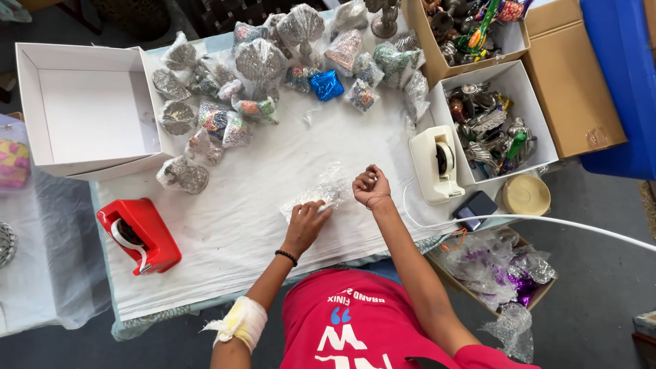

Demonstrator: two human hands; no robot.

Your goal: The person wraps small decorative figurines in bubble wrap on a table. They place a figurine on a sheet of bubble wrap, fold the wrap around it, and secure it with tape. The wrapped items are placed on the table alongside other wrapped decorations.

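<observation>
The fingers of the left hand (305,222) lie spread and pressed flat on a crumpled sheet of clear plastic wrap (321,191), pinning its near edge against the white tablecloth (260,225). The right hand (370,186) is curled into a loose fist, fingers drawn together, at the wrap's 3 o'clock edge; whether it pinches a corner of the film cannot be told. The wrap sits near the middle of the table, just in front of the person in the red shirt (369,321).

A black bracelet circles the left wrist, and a white bandage (242,321) wraps that arm near the elbow.

From the wrap, a red tape dispenser (140,236) stands at 8 o'clock, well apart. A cream tape dispenser (434,164) stands at 2 o'clock by the table edge, with a small dark case (476,208) beside it at 3 o'clock. At 12 o'clock a crowd of small figurines wrapped in plastic (260,68) covers the far part of the cloth, among them a shiny blue packet (326,85). An open white box (89,109), with nothing seen inside, sits at 10 o'clock. At 1 to 2 o'clock a white box of unwrapped metal ornaments (488,123) stands beside a cardboard box (471,31) of more ornaments. A white cable (547,222) runs off toward 3 o'clock.
</observation>
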